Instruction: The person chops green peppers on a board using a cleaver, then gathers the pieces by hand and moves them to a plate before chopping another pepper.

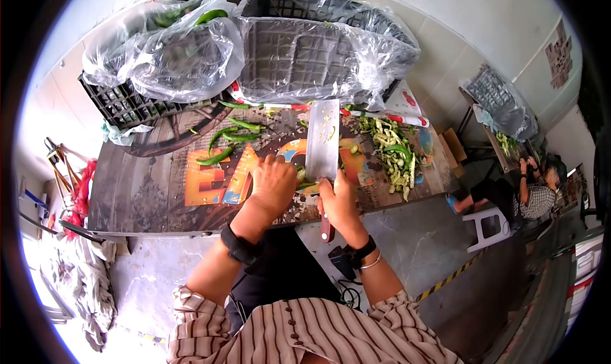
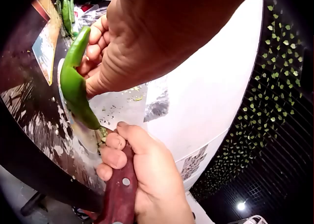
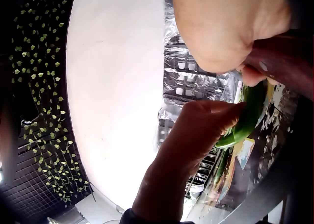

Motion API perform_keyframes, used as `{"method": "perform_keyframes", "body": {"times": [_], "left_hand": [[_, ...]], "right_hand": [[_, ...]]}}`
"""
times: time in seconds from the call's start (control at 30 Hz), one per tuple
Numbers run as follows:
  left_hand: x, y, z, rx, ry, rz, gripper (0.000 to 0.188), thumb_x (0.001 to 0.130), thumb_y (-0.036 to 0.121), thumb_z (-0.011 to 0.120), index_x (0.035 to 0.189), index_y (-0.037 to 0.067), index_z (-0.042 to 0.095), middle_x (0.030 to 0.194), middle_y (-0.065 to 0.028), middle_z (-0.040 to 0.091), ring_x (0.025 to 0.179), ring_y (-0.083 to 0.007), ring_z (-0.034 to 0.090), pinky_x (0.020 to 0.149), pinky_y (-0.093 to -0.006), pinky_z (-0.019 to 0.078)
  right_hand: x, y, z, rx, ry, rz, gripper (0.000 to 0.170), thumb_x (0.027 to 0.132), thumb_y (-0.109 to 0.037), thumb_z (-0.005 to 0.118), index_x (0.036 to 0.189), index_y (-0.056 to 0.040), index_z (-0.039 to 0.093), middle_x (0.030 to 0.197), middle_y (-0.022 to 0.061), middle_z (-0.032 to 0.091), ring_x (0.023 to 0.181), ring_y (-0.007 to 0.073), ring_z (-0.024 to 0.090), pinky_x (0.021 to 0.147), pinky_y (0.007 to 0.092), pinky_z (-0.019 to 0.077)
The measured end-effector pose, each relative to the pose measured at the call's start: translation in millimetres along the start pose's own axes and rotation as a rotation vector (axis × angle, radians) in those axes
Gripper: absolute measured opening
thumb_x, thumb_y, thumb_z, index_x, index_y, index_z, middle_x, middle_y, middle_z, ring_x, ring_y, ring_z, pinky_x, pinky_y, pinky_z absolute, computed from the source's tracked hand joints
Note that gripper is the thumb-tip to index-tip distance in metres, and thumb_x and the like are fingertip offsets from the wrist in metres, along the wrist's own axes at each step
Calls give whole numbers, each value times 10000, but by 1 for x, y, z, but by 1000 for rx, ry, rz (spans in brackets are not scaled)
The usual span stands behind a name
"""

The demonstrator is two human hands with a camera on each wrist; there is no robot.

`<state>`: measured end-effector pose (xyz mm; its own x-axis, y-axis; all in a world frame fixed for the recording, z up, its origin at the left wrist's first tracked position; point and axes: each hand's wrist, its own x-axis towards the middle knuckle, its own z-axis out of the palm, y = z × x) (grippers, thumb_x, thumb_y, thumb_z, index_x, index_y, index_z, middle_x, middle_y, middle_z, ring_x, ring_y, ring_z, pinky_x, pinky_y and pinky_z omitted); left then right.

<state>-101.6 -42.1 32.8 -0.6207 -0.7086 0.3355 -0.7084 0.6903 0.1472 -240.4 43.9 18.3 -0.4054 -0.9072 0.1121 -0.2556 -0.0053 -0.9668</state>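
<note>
My left hand [image 1: 273, 184] pinches a curved green chili pepper [image 2: 73, 89] between thumb and fingers, low over the table's near side. The pepper's lower end lies close to my right hand [image 1: 342, 205], which grips the dark red wooden handle [image 2: 120, 194] of a cleaver. Its broad blade [image 1: 323, 138], dotted with green bits, points away from me across the table. To the right lies a heap of cut green pepper pieces [image 1: 391, 153]. Several whole green peppers [image 1: 242, 137] lie on the left half. In the right wrist view, the pepper [image 3: 252, 108] shows beside my left fingers.
At the table's back stand black crates [image 1: 296, 58] lined with clear plastic; the left one [image 1: 153, 109] has peppers under its bag. The printed wooden table [image 1: 143, 186] ends just before my body. Off to the right, another person [image 1: 534, 195] sits near a white stool [image 1: 487, 227].
</note>
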Motion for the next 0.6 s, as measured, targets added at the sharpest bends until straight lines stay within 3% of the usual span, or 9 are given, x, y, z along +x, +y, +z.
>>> {"method": "perform_keyframes", "body": {"times": [0.3, 0.5, 0.6], "left_hand": [[-2, -1, 10, 43, -24, 129, 169, 741, 197, 741, 798, 64, 653, 888, -112, 615, 868, -283, 629, 718, -405, 525], [2, 7, 14, 15, -15, 138, 161, 764, 171, 717, 840, 62, 627, 939, -115, 607, 904, -302, 629, 737, -430, 521], [11, 9, 6, -91, -153, 43, 163, 776, 176, 694, 876, 58, 643, 955, -136, 616, 923, -345, 629, 769, -455, 513]], "right_hand": [[-8, 7, -2, 162, 29, 23, 142, 944, -101, 516, 928, 32, 469, 548, 58, 515, 398, 140, 525, 357, 298, 421], [-13, 10, -10, 188, 66, 36, 140, 946, -90, 510, 925, 36, 453, 627, 80, 525, 400, 136, 518, 350, 297, 412], [-14, 11, -11, 180, 41, 38, 141, 944, -87, 505, 921, 33, 436, 640, 85, 516, 403, 142, 521, 349, 299, 410]]}}
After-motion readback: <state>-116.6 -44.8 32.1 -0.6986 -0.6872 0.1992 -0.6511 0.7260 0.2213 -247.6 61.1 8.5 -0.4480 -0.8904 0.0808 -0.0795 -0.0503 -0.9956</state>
